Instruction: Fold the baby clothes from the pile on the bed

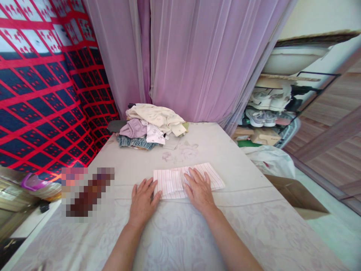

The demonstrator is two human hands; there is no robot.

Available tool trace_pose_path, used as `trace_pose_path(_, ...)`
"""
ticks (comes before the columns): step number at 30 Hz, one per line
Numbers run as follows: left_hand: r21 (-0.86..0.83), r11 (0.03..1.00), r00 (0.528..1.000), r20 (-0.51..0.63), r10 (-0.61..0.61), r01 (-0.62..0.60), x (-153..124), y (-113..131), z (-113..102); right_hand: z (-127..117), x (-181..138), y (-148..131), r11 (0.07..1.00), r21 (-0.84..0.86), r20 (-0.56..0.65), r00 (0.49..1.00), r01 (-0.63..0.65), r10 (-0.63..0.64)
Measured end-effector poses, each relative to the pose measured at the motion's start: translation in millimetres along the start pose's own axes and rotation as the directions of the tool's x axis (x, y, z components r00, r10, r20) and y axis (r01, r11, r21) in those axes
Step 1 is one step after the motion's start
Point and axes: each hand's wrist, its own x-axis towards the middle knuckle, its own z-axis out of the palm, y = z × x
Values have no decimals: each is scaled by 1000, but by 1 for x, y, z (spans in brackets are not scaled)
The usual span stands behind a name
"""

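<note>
A folded pink-and-white striped cloth (pixel 172 180) lies flat on the pale patterned bed cover (pixel 225 226) in front of me. My right hand (pixel 199 190) rests palm down on the cloth's middle, fingers stretched out. My left hand (pixel 143 201) lies flat on the cover with its fingertips touching the cloth's left edge, fingers spread. Neither hand grips anything.
A heap of mixed clothes (pixel 150 126) sits at the far side of the bed by the lilac curtain (pixel 203 56). A red-and-blue patterned hanging (pixel 42 94) is on the left. To the right stand a shoe rack (pixel 270 109), a white bag (pixel 270 160) and a cardboard box (pixel 299 195).
</note>
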Motion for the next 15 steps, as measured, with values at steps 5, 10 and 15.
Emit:
trace_pose_path(5,-8,1000,1000,5,0,0,0,1,0,-6,51,-22,997,75,203,978,32,-46)
trace_pose_path(10,-16,1000,1000,-17,-7,7,-2,4,-2,8,82,-29,999,39,372,928,-10,-6)
trace_pose_path(15,-33,999,1000,-22,-8,7,-3,7,-4,14,83,-29,996,85,362,932,-30,-3)
